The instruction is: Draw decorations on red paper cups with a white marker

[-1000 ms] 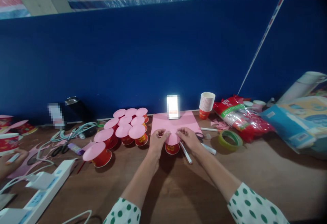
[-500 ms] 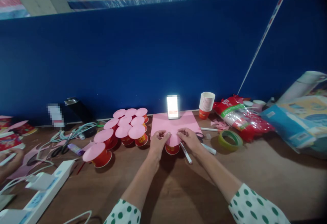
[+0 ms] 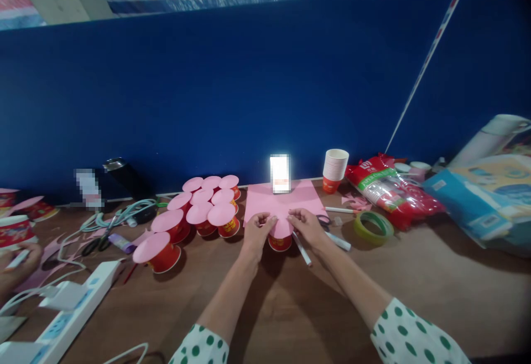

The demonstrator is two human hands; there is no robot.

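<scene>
A pink paper disc lies on top of an upturned red paper cup in front of me. My left hand pinches the disc's left edge between thumb and fingers. On the opposite edge, my right hand holds the disc in the same way. Behind the cup lies a pink paper sheet, with a lit phone standing at its back. To the left stand several red cups topped with pink discs. A white pen rests beside my right hand.
Stacked cups, green tape, a red plastic package and a blue bag are on the right. Scissors, cables and a power strip lie left. At the far left, another person's hand holds a white object.
My two hands stay almost still on the disc. At the far left, the other person's hand and the red cup by it have shifted slightly.
</scene>
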